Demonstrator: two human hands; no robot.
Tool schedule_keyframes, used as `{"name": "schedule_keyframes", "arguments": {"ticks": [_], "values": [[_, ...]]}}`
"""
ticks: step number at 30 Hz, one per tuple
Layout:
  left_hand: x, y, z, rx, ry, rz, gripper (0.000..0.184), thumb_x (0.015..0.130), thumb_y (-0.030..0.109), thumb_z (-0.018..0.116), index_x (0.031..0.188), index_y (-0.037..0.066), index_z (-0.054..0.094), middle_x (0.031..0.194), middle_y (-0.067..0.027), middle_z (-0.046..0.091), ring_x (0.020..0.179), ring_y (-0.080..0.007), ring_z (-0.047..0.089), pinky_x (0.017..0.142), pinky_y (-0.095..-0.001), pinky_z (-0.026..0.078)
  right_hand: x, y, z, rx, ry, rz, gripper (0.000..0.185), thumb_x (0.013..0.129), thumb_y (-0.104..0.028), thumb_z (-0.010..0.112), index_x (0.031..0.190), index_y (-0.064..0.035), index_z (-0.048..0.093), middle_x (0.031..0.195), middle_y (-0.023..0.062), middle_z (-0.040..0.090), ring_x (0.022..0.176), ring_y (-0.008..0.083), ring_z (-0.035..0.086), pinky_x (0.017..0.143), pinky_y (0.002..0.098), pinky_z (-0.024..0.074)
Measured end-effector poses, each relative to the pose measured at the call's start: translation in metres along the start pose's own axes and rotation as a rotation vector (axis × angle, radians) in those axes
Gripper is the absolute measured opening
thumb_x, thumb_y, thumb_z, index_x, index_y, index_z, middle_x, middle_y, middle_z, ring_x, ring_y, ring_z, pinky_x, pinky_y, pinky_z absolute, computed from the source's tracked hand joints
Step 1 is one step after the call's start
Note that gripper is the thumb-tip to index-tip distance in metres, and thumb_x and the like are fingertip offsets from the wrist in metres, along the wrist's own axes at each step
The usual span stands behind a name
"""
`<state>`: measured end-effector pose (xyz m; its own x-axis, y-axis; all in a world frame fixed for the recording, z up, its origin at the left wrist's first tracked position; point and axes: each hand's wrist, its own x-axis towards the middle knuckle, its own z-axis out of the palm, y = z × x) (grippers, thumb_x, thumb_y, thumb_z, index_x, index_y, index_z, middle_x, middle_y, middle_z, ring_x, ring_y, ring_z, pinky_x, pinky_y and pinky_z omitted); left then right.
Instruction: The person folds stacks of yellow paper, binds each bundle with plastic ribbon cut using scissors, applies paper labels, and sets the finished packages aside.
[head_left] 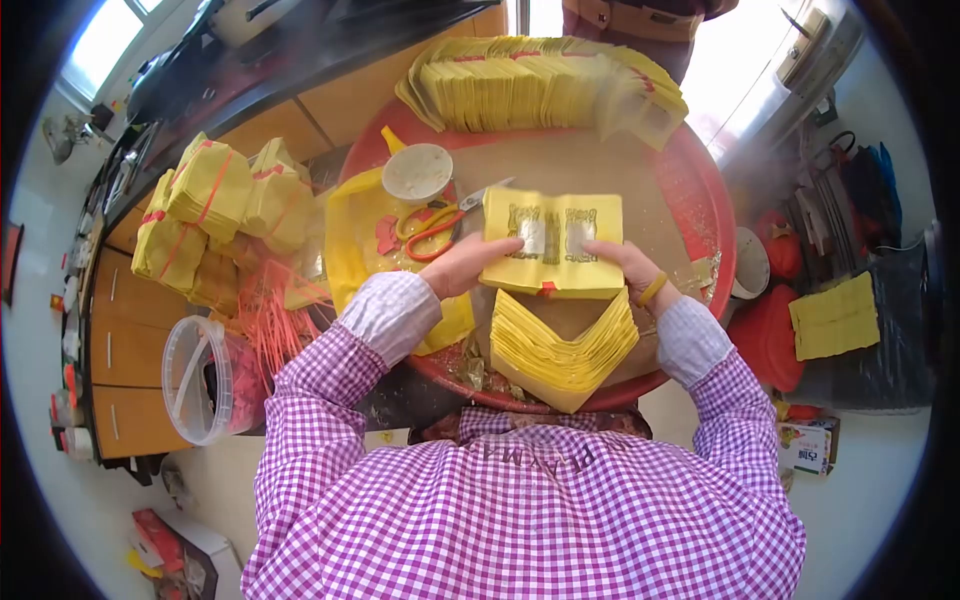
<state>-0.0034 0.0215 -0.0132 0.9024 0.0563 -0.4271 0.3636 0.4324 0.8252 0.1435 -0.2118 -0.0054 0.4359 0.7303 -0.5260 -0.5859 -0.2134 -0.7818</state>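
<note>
Holding an open bundle of yellow printed paper (553, 235) over a round, red-rimmed surface (660, 170). Pinched at its left edge by the left hand (458, 268) and at its right edge by the right hand (640, 272), thumbs on top, probably to keep both halves level. Impossible to tell the spread of the fingers hidden underneath. Placed just below, at the near rim, perhaps for easy reach: a V-folded yellow stack (565, 350). Lying to the left, seemingly out of the way: orange-handled scissors (465, 205) and a white bowl (418, 172). Lined along the far rim, likely saving room: a long row of yellow paper (520, 90).
</note>
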Motion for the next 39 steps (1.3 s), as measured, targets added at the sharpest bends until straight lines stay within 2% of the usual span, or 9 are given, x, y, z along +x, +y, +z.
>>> {"name": "schedule_keyframes", "arguments": {"ticks": [3,9,13,19,23,24,29,33,39], "values": [[-0.010,0.001,0.005,0.388,0.049,0.232,0.033,0.088,0.015,0.063,0.116,-0.002,0.061,0.105,-0.0104,0.067,0.091,-0.0172,0.065,0.075,-0.0252,0.054,-0.005,0.002,-0.003,-0.222,-0.080,-0.327,0.037,0.091,-0.016,0.061,0.122,0.0041,0.057,0.113,0.0158,0.066,0.093,0.0184,0.066,0.080,0.0266,0.0546],[-0.010,-0.033,0.002,0.544,-0.103,0.398,0.028,0.088,0.010,0.063,0.116,0.005,0.064,0.105,-0.0059,0.068,0.090,-0.0170,0.065,0.078,-0.0261,0.053,-0.025,0.024,-0.026,-0.584,-0.135,-0.488,0.035,0.091,-0.009,0.059,0.124,0.0000,0.059,0.118,0.0094,0.065,0.098,0.0179,0.065,0.087,0.0274,0.0525],[-0.034,-0.019,0.013,0.592,-0.276,-0.027,0.031,0.086,0.005,0.064,0.117,0.010,0.066,0.108,-0.0045,0.067,0.099,-0.0192,0.063,0.084,-0.0280,0.052,-0.068,0.009,-0.022,-0.394,-0.219,0.050,0.035,0.090,-0.004,0.057,0.124,-0.0027,0.061,0.121,0.0041,0.064,0.104,0.0180,0.062,0.094,0.0269,0.0484],[-0.041,-0.020,0.005,0.592,-0.487,0.048,0.046,0.084,0.005,0.065,0.129,0.006,0.056,0.115,-0.0094,0.064,0.105,-0.0215,0.061,0.088,-0.0302,0.050,-0.084,-0.003,-0.015,-0.240,-0.232,0.296,0.046,0.088,-0.005,0.061,0.133,-0.0015,0.052,0.126,0.0097,0.060,0.113,0.0197,0.057,0.097,0.0297,0.0459],[-0.058,-0.041,-0.003,0.825,-0.579,0.535,0.062,0.082,0.010,0.068,0.138,0.002,0.042,0.119,-0.0128,0.061,0.108,-0.0258,0.060,0.090,-0.0329,0.051,-0.096,0.027,-0.025,-0.668,-0.467,-0.472,0.053,0.087,-0.017,0.067,0.134,-0.0031,0.048,0.122,0.0097,0.061,0.105,0.0207,0.061,0.094,0.0302,0.0491],[-0.063,-0.044,-0.002,0.825,-0.581,0.533,0.062,0.082,0.010,0.068,0.138,0.002,0.042,0.119,-0.0128,0.061,0.108,-0.0258,0.060,0.090,-0.0329,0.051,-0.098,0.033,-0.023,-0.666,-0.466,-0.472,0.053,0.087,-0.017,0.067,0.134,-0.0031,0.048,0.122,0.0097,0.061,0.105,0.0207,0.061,0.094,0.0302,0.0491],[-0.081,-0.058,0.015,1.054,-0.130,0.376,0.072,0.080,0.016,0.071,0.139,0.000,0.032,0.122,-0.0165,0.057,0.105,-0.0292,0.061,0.093,-0.0351,0.050,-0.097,0.053,-0.009,-0.607,-0.189,-0.412,0.066,0.082,-0.016,0.073,0.138,-0.0050,0.039,0.123,0.0108,0.059,0.103,0.0229,0.062,0.092,0.0324,0.0498],[-0.061,-0.035,0.038,0.273,0.183,-0.037,0.067,0.078,0.019,0.073,0.132,0.000,0.038,0.122,-0.0195,0.056,0.101,-0.0312,0.062,0.091,-0.0361,0.050,-0.070,0.041,-0.006,0.107,0.023,0.107,0.066,0.080,-0.010,0.073,0.137,-0.0038,0.039,0.124,0.0097,0.058,0.103,0.0243,0.061,0.092,0.0320,0.0493],[-0.063,-0.035,0.045,-0.054,0.176,-0.070,0.067,0.079,0.017,0.073,0.132,0.000,0.036,0.123,-0.0212,0.053,0.102,-0.0296,0.060,0.090,-0.0349,0.050,-0.068,0.044,0.020,0.152,0.101,-0.022,0.067,0.079,-0.007,0.073,0.136,-0.0036,0.038,0.125,0.0115,0.055,0.107,0.0238,0.059,0.094,0.0318,0.0472]]}}
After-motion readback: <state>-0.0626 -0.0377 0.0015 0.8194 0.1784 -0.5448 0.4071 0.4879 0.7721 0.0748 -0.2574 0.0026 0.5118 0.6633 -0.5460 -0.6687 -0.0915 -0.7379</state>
